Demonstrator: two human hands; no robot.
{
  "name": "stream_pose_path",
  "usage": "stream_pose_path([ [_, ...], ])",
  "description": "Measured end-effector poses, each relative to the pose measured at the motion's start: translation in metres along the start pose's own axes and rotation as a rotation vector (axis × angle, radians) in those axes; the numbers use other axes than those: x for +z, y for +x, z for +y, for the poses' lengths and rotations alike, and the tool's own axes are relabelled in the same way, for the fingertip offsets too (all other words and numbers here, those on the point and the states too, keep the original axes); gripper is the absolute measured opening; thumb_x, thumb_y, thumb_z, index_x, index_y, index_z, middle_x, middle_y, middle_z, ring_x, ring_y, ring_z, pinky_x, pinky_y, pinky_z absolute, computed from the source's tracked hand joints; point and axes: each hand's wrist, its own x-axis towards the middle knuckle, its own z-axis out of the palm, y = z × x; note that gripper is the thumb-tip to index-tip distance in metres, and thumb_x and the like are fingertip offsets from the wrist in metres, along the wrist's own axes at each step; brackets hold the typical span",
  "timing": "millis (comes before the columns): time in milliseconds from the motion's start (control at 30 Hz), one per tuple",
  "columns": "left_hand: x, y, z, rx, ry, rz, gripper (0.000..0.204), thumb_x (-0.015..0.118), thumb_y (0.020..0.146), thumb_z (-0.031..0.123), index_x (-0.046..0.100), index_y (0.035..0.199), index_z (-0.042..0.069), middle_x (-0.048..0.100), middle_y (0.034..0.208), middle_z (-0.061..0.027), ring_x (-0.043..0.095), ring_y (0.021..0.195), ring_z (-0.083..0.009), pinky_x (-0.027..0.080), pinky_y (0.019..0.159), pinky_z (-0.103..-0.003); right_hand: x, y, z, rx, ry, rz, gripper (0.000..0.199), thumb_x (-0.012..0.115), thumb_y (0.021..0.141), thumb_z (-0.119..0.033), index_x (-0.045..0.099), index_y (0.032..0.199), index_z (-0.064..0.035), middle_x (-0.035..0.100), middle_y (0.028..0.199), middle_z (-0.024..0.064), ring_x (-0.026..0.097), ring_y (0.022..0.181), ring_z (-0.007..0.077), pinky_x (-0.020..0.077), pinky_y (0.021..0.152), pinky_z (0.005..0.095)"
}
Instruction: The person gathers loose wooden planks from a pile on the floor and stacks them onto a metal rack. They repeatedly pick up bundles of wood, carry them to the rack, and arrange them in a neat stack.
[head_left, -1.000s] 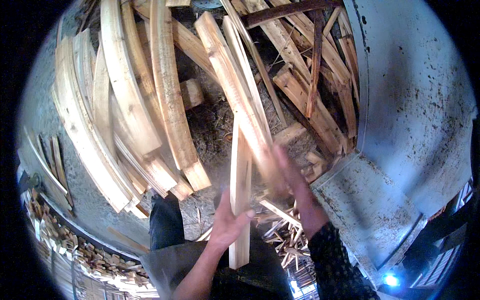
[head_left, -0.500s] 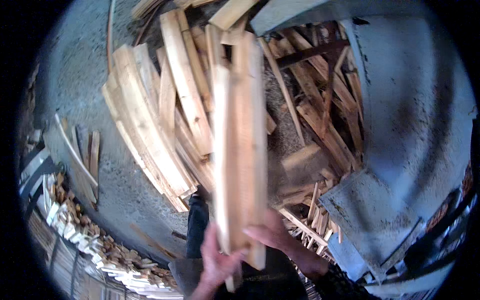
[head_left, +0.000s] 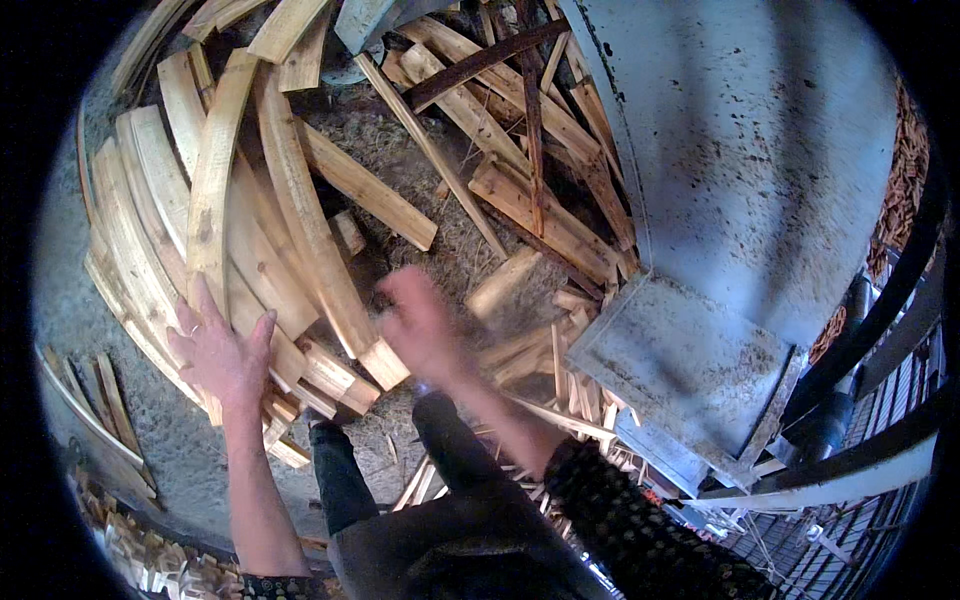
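Observation:
Long pale wooden boards lie overlapping in a fanned pile on the ground in front of me. My left hand is spread flat over the near part of this pile, its fingers apart on the boards. Under its fingertips is the near end of one board. My right hand hangs just right of the pile, beside the near end of another long board. It is smeared by motion, so its fingers are unclear, and I see no board in it.
A large blue-grey metal machine housing fills the right side. Rusty metal bars cross over darker boards beside it. Thin wood strips lie by its lower corner. A short wood block rests on the debris-strewn ground.
The boards that both hands held upright before me are out of the hands, now down among the pile. My left hand has moved left and forward; the right has moved forward. The view has shifted.

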Motion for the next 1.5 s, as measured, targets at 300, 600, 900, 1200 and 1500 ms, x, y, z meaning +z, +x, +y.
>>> stream_pose_path([
  [300, 0.043, 0.006, 0.005, 0.053, 0.165, 0.249, 0.083, 0.064, 0.069, 0.041, 0.016, 0.136, 0.03, 0.022, 0.139, -0.0126, 0.022, 0.124, -0.0394, 0.029, 0.085, -0.063, -0.17, 0.128, 0.165, 0.22, -0.596, 0.506, 0.036, 0.059, 0.074, -0.024, 0.05, 0.099, -0.0004, 0.057, 0.089, 0.0218, 0.056, 0.085, 0.0343, 0.0434, 0.074, 0.0396],
  [600, 0.046, 0.007, -0.005, 0.029, 0.185, 0.198, 0.081, 0.062, 0.07, 0.042, 0.017, 0.136, 0.03, 0.022, 0.138, -0.0127, 0.023, 0.124, -0.0389, 0.028, 0.086, -0.063, -0.09, -0.203, 0.189, 0.451, -0.216, 0.031, 0.046, 0.051, 0.082, -0.018, 0.033, 0.122, -0.0042, 0.043, 0.097, 0.0179, 0.05, 0.081, 0.0261, 0.0416, 0.073, 0.0371],
  [900, 0.046, 0.004, 0.004, 0.035, 0.241, 0.266, 0.082, 0.063, 0.069, 0.038, 0.017, 0.136, 0.028, 0.025, 0.137, -0.0138, 0.024, 0.124, -0.038, 0.03, 0.087, -0.06, -0.14, -0.1, 0.26, 0.001, -0.497, 0.17, 0.09, 0.067, 0.069, -0.031, 0.014, 0.134, 0.0023, 0.019, 0.136, 0.0257, 0.021, 0.126, 0.0364, 0.0185, 0.103, 0.0407],
  [1200, 0.049, 0.005, -0.005, 0.246, 0.055, 0.419, 0.08, 0.065, 0.068, 0.03, 0.023, 0.135, 0.024, 0.03, 0.132, -0.0158, 0.027, 0.123, -0.0332, 0.027, 0.092, -0.055, -0.201, 0.111, 0.219, 0.075, -0.565, -0.005, 0.101, 0.078, 0.053, -0.032, 0.021, 0.129, 0.003, 0.04, 0.122, 0.0251, 0.041, 0.112, 0.0369, 0.0324, 0.094, 0.0385],
  [1500, 0.044, 0.0, 0.008, 0.084, 0.174, 0.275, 0.082, 0.065, 0.066, 0.039, 0.023, 0.135, 0.027, 0.028, 0.134, -0.0158, 0.026, 0.123, -0.0365, 0.028, 0.087, -0.061, -0.13, 0.051, 0.185, 0.05, -0.605, -0.1, 0.067, 0.074, 0.059, -0.024, 0.042, 0.113, -0.0016, 0.058, 0.094, 0.0162, 0.057, 0.089, 0.0236, 0.0442, 0.078, 0.031],
])
